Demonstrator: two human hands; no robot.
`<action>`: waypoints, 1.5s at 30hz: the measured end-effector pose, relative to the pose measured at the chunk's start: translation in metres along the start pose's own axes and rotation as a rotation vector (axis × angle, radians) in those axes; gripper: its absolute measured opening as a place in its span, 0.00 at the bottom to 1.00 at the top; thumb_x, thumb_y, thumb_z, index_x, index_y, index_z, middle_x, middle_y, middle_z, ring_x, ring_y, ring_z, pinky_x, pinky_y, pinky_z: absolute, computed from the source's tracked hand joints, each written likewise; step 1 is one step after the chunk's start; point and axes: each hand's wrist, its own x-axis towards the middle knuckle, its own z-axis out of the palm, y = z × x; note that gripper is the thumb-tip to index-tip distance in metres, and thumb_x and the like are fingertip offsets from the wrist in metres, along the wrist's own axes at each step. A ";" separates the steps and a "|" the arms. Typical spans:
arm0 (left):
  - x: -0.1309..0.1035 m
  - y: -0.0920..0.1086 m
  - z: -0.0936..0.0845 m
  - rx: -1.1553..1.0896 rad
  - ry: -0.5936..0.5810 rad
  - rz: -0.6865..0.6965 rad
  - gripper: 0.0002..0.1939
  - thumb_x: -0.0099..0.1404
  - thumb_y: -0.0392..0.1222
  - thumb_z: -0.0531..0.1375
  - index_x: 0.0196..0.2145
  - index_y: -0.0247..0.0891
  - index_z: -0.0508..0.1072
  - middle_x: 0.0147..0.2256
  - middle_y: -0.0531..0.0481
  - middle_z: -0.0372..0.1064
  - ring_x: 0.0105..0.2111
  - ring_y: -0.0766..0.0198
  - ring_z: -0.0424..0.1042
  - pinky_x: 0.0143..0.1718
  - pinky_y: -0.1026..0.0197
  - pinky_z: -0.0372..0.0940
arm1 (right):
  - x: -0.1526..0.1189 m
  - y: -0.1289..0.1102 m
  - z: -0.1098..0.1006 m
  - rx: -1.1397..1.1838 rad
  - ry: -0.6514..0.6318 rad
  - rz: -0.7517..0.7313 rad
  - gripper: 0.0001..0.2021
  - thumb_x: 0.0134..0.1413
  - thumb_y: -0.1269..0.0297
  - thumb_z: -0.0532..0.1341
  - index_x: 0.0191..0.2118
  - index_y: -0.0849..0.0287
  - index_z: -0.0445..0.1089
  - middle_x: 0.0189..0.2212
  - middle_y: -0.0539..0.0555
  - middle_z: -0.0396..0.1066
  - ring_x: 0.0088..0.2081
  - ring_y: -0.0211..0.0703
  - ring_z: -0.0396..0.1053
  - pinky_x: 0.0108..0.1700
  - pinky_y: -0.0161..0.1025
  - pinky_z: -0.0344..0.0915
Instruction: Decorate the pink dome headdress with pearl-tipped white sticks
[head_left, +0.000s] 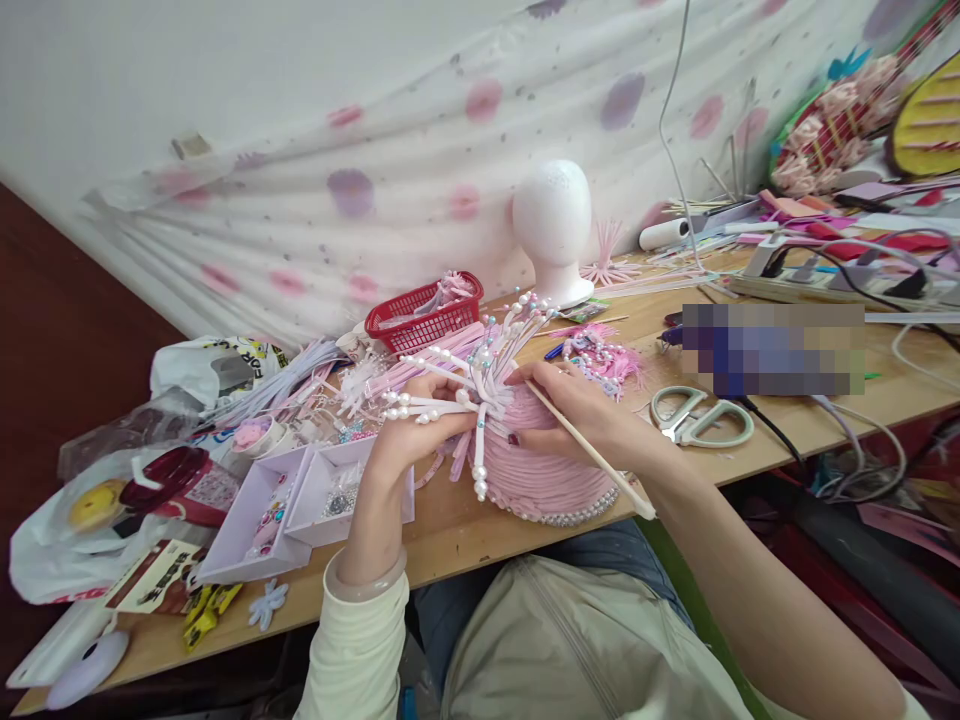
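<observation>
A pink domed piece (551,465) of wound cord, edged with pearl beads, rests at the table's front edge. White and pink stems tipped with pearls (480,478) fan out from its upper left. My left hand (424,425) is closed round the white beaded stems at that side. On the top and right of the dome lies my right hand (559,410), its fingers closed at the base of the stems. A long thin cream stick (592,450) slants down to the right across my right hand.
White foam head (551,225) and red basket (427,315) stand behind. Scissors (701,418) lie right, near cables and a blurred patch. Lilac bead trays (259,515), plastic bags and a lidded cup (176,480) are at left. Pink beaded pieces (600,358) lie beyond my right hand.
</observation>
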 end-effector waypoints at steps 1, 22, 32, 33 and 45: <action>-0.001 0.000 -0.002 -0.020 0.002 -0.008 0.06 0.47 0.37 0.67 0.26 0.37 0.75 0.22 0.53 0.71 0.25 0.63 0.72 0.26 0.63 0.66 | 0.000 0.000 0.000 0.006 0.002 -0.001 0.23 0.47 0.59 0.65 0.51 0.52 0.64 0.45 0.56 0.69 0.52 0.59 0.63 0.50 0.51 0.63; -0.031 -0.010 0.028 0.142 0.470 0.041 0.08 0.51 0.40 0.67 0.31 0.38 0.77 0.29 0.51 0.77 0.30 0.62 0.75 0.33 0.62 0.69 | -0.001 -0.007 -0.001 0.005 -0.001 0.001 0.23 0.46 0.63 0.64 0.50 0.55 0.65 0.46 0.56 0.70 0.50 0.58 0.61 0.51 0.50 0.58; -0.024 -0.004 0.025 0.123 0.386 0.084 0.07 0.49 0.40 0.67 0.28 0.39 0.75 0.25 0.54 0.73 0.26 0.65 0.72 0.28 0.64 0.66 | -0.001 -0.002 0.002 -0.023 -0.005 -0.030 0.23 0.47 0.62 0.62 0.51 0.57 0.65 0.45 0.57 0.70 0.49 0.57 0.59 0.48 0.46 0.57; -0.023 -0.002 0.024 0.127 0.376 0.083 0.08 0.49 0.40 0.68 0.28 0.39 0.74 0.24 0.55 0.72 0.24 0.65 0.71 0.26 0.65 0.65 | -0.001 -0.002 0.002 -0.024 -0.005 -0.032 0.23 0.47 0.62 0.62 0.51 0.58 0.65 0.45 0.57 0.70 0.48 0.57 0.59 0.48 0.46 0.57; -0.018 0.008 0.021 0.329 0.308 0.081 0.01 0.53 0.36 0.63 0.27 0.39 0.74 0.25 0.56 0.73 0.27 0.65 0.70 0.29 0.64 0.63 | 0.000 -0.001 0.000 -0.006 -0.002 -0.056 0.22 0.46 0.63 0.63 0.49 0.57 0.66 0.42 0.55 0.70 0.47 0.55 0.60 0.46 0.44 0.57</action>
